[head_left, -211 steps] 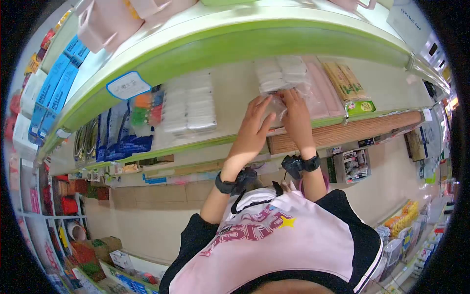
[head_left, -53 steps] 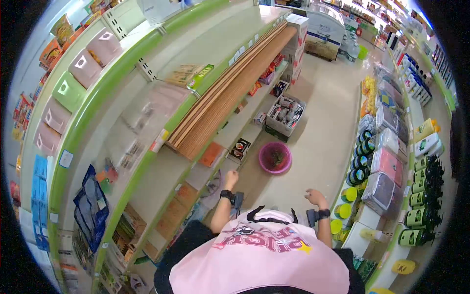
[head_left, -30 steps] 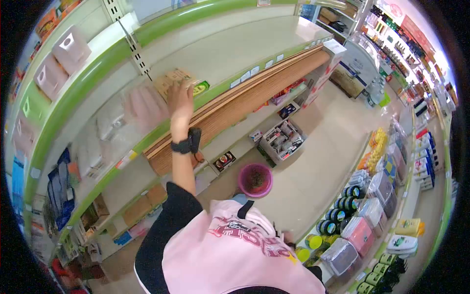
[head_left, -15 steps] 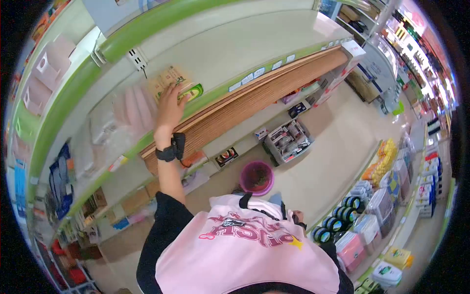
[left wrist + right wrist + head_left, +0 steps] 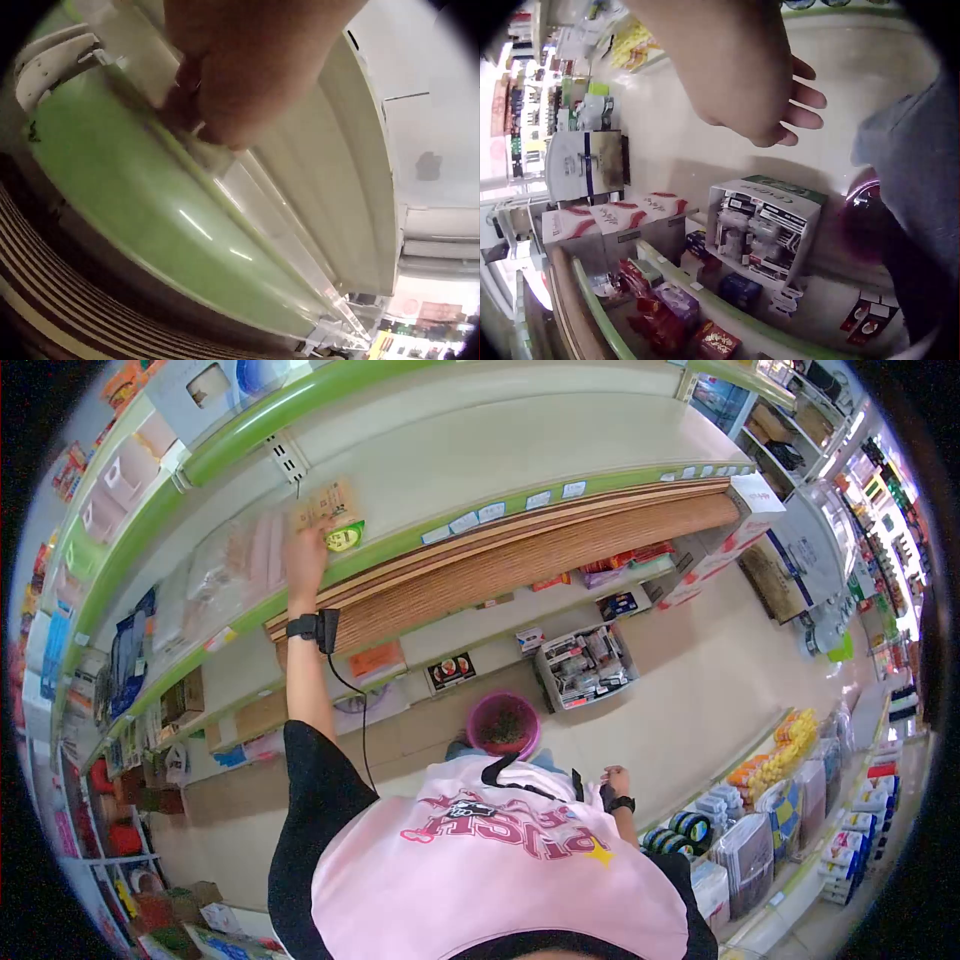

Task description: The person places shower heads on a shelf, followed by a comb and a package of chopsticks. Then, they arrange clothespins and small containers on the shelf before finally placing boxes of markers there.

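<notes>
Our L hand [image 5: 305,562] is at the kraft pack [image 5: 338,499] w/ green label, nr the shelf's [image 5: 480,452] green front edge; can't tell if that grip pinches. R hand [image 5: 617,780] holds nothing, fingers slightly spread, above floor [image 5: 690,695] w/ pink tub [image 5: 474,732].

- Left hand [image 5: 306,560] at the green-edged shelf [image 5: 385,551]: fingertips blurred, grip unclear.
- Clear-wrapped packs [image 5: 215,575] on the shelf: blurred.
- Price labels [image 5: 491,512] along its edge: print too small.
- Pink tub [image 5: 532,732] below it: partly hidden by a leg [image 5: 919,165], right wrist view.
</notes>
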`<state>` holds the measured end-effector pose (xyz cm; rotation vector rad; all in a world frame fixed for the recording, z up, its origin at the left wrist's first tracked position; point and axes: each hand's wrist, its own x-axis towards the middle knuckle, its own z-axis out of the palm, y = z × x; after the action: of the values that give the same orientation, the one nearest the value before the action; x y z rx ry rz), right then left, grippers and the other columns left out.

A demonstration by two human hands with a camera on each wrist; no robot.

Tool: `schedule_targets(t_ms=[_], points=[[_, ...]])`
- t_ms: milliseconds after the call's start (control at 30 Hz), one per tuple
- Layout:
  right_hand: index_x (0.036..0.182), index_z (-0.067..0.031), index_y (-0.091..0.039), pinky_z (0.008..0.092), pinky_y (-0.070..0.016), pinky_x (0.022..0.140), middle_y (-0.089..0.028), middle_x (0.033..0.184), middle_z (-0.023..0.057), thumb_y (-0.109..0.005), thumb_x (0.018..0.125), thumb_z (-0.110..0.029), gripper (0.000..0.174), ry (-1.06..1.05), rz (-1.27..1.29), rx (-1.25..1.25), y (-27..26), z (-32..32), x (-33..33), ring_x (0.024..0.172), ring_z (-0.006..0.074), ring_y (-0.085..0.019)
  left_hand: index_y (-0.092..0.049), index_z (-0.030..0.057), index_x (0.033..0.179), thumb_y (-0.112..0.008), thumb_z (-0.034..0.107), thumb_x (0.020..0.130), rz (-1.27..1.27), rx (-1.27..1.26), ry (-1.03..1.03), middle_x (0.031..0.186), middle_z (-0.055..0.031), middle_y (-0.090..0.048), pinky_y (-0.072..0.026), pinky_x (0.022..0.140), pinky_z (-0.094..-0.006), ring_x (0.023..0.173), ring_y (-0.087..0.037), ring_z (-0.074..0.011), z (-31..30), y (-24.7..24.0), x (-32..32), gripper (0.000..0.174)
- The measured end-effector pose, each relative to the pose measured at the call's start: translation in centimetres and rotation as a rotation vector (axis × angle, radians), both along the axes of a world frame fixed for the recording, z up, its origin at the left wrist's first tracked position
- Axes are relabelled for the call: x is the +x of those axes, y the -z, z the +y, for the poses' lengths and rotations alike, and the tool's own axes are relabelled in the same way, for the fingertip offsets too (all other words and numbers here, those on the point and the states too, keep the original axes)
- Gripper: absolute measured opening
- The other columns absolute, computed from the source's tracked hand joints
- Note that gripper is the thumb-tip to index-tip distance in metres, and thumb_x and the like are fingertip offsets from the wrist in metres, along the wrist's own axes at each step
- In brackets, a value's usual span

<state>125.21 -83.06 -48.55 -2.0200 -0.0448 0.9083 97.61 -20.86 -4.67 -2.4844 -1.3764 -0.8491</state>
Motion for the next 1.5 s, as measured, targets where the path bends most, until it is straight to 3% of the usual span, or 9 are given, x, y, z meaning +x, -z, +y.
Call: schedule_targets(t_ms=[667,833,967,1067,1133,1233,1300,1433,1500], points=[[0.083,0.0040,-0.061,0.0288,-0.0485,0.056,-0.063,0.069,0.0135,-0.046,0.082,-0.013,0.023,-0.342,-0.069,0.014,3.0,-2.1,5.1,0.059,0.0195,-0.061,-0.062,0.0066,0.095,-0.052,0.003,0.077,-0.422,-0.055,0.129,0.094,-0.0141,-0.062,-0.0449,0.067,-0.0371,0.084,-0.059,-0.0305,-1.3,1.7,0.8,0.021],[0.085,0.0036,-0.060,0.0302,-0.0491,0.061,-0.063,0.070,0.0157,-0.044,0.083,-0.010,0.021,-0.280,0.067,0.112,3.9,-4.1,5.6,0.060,0.0192,-0.062,-0.053,-0.0022,0.091,-0.048,0.001,0.077,-0.552,0.350,-0.022,0.088,-0.0187,-0.053,-0.0387,0.074,-0.0419,0.085,-0.050,-0.0359,-14.4,3.9,4.2,0.015],[0.077,0.0031,-0.062,0.0305,-0.0479,0.063,-0.064,0.074,0.0171,-0.055,0.078,-0.019,0.023,-0.433,-0.074,0.040,6.0,-8.4,5.8,0.065,0.0205,-0.061,-0.053,-0.0013,0.090,-0.045,0.004,0.080,-0.407,-0.179,0.051,0.085,-0.0189,-0.054,-0.0391,0.076,-0.0432,0.085,-0.050,-0.0370,-22.4,17.0,4.8,0.014],[0.071,0.0022,-0.062,0.0307,-0.0428,0.056,-0.058,0.066,0.0039,-0.059,0.072,-0.019,0.022,-0.408,0.189,0.065,3.0,-9.2,5.3,0.056,0.0140,-0.052,-0.057,0.0006,0.100,-0.047,0.025,0.081,0.262,-1.010,0.169,0.102,-0.0242,-0.056,-0.0429,0.080,-0.0450,0.095,-0.054,-0.0381,-29.0,29.1,1.8,0.033],[0.077,0.0043,-0.062,0.0314,-0.0459,0.065,-0.063,0.075,0.0121,-0.055,0.075,-0.019,0.025,-0.660,-0.095,0.209,3.0,-9.8,5.3,0.068,0.0198,-0.058,-0.061,0.0012,0.096,-0.048,0.026,0.080,0.490,-1.416,0.290,0.099,-0.0229,-0.058,-0.0431,0.080,-0.0442,0.094,-0.054,-0.0388,-33.4,36.2,-0.4,0.032],[0.081,0.0045,-0.062,0.0319,-0.0467,0.072,-0.064,0.081,0.0145,-0.054,0.076,-0.020,0.026,-0.635,0.017,-0.002,1.8,-8.1,5.6,0.078,0.0226,-0.060,-0.060,0.0010,0.096,-0.047,0.027,0.080,0.443,-1.341,0.378,0.093,-0.0223,-0.061,-0.0472,0.074,-0.0407,0.087,-0.059,-0.0328,-39.2,42.2,-4.4,0.033],[0.082,0.0039,-0.062,0.0318,-0.0474,0.071,-0.064,0.079,0.0143,-0.053,0.076,-0.020,0.026,-0.741,-0.113,-0.017,3.7,-8.3,6.7,0.076,0.0225,-0.061,-0.058,0.0019,0.101,-0.045,0.029,0.083,-0.166,-1.871,-0.247,0.087,-0.0174,-0.063,-0.0491,0.069,-0.0414,0.084,-0.061,-0.0271,-38.9,41.3,-5.6,0.036],[0.087,0.0023,-0.061,0.0310,-0.0488,0.066,-0.063,0.072,0.0147,-0.053,0.077,-0.020,0.026,-0.460,0.091,-0.206,1.3,-7.3,7.3,0.069,0.0222,-0.062,-0.056,0.0003,0.097,-0.046,0.028,0.082,0.307,-1.263,-0.012,0.079,-0.0142,-0.063,-0.0478,0.053,-0.0355,0.065,-0.061,-0.0209,-36.0,47.0,-9.2,0.033],[0.090,0.0018,-0.061,0.0303,-0.0491,0.062,-0.063,0.068,0.0146,-0.053,0.077,-0.021,0.027,-0.436,0.052,-0.186,0.7,-7.1,7.1,0.064,0.0217,-0.062,-0.057,0.0004,0.096,-0.047,0.027,0.082,0.156,-1.484,-0.137,0.077,-0.0143,-0.063,-0.0469,0.051,-0.0357,0.061,-0.060,-0.0205,-36.1,46.6,-8.0,0.032]])
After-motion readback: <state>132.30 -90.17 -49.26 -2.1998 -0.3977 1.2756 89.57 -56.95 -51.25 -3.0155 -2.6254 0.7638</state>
